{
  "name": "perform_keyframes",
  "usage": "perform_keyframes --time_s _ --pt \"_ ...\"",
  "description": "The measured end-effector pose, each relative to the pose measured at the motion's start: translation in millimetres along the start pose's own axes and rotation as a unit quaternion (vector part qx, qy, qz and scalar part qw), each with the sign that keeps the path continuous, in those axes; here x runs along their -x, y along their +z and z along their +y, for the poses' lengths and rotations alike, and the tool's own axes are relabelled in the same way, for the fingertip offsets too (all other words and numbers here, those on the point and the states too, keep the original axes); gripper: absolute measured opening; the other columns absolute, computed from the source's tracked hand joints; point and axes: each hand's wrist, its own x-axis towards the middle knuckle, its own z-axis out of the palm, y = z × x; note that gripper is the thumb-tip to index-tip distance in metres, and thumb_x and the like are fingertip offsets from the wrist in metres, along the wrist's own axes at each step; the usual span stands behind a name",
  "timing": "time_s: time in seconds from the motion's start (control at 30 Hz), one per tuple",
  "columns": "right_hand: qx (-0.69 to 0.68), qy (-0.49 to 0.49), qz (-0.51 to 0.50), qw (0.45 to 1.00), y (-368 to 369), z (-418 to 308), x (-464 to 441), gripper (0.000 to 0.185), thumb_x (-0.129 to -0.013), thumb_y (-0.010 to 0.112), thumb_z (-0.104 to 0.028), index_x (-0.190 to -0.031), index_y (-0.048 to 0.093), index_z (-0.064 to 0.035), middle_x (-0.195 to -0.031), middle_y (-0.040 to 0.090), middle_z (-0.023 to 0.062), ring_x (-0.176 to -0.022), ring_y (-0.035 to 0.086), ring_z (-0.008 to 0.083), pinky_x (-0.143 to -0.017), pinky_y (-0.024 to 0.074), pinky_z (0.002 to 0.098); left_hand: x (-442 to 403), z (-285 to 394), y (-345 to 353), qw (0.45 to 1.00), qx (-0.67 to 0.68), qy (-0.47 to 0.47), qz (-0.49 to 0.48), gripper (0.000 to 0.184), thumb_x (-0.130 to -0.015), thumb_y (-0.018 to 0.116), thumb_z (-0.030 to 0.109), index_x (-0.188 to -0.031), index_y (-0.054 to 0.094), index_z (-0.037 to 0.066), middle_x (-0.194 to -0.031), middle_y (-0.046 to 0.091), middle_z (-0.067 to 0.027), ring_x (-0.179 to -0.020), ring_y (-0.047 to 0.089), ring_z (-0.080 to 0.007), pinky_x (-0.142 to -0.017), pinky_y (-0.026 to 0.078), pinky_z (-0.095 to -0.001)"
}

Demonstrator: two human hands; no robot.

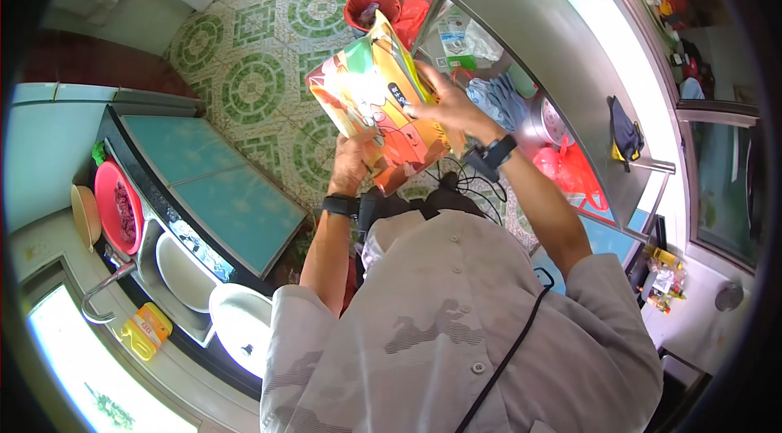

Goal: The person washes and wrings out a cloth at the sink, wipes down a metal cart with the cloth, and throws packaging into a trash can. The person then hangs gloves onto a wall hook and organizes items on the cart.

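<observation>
So the packet (365, 95) was this loud, glossy thing, mostly orange and yellow with red lower down, a green patch near the top and a cartoony print, plus a small dark label with pale characters. It sat right between the two hands, tilted, in front of the torso. The left hand (352, 162) was partly curled around its lower left edge, thumb across the front, while the right hand (460, 107) gripped the right edge, thumb by the label, fingers spread a bit. Couldn't read the writing, honestly; glare washed out bits of the print. The far side was hidden, along with most of the left fingers, and I couldn't tell what was inside. Beyond both hands, the packet's top corner partly covered a red-lined bin (356, 11).
</observation>
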Motion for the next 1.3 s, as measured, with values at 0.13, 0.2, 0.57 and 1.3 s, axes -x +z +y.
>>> perform_keyframes --time_s 0.13,0.2,0.57,1.3 --pt "0.265 0.024 0.173 0.948 37 0 0 0.066 -0.077 0.063 -0.006 -0.135 0.033 -0.0113 -0.104 0.061 0.0235 -0.095 0.060 0.0398 -0.080 0.0489 0.0457 0 -8 25 1.000 -0.007 0.016 0.002 0.031 -0.081 0.061 0.004 -0.110 0.051 0.000 -0.095 0.057 -0.0058 -0.081 0.059 -0.0173 -0.069 0.052 -0.0316" --pt "0.254 0.039 0.167 0.952 29 -1 -2 0.065 -0.077 0.063 -0.006 -0.135 0.033 -0.0113 -0.103 0.062 0.0224 -0.093 0.060 0.0396 -0.078 0.0490 0.0458 -5 -13 14 0.995 0.041 0.028 -0.090 0.039 -0.084 0.063 0.013 -0.119 0.049 0.004 -0.106 0.057 -0.0055 -0.096 0.057 -0.0194 -0.086 0.048 -0.0370" --pt "0.158 0.047 -0.118 0.979 -70 -34 -24 0.085 -0.061 0.073 -0.025 -0.138 0.039 -0.0099 -0.118 0.060 0.0193 -0.107 0.059 0.0288 -0.092 0.0437 0.0347 -21 83 -31 0.968 -0.031 -0.014 -0.248 0.090 -0.075 0.073 0.047 -0.142 0.030 0.004 -0.136 0.044 -0.0128 -0.122 0.047 -0.0294 -0.104 0.037 -0.0436" --pt "0.140 -0.009 -0.288 0.947 -51 -3 62 0.070 -0.079 0.070 -0.041 -0.132 0.044 -0.0033 -0.119 0.055 0.0164 -0.108 0.055 0.0287 -0.091 0.0437 0.0379 -3 8 -44 0.970 -0.092 -0.159 -0.161 0.024 -0.082 0.057 -0.005 -0.106 0.061 -0.002 -0.115 0.061 -0.0117 -0.084 0.066 -0.0197 -0.072 0.057 -0.0271"
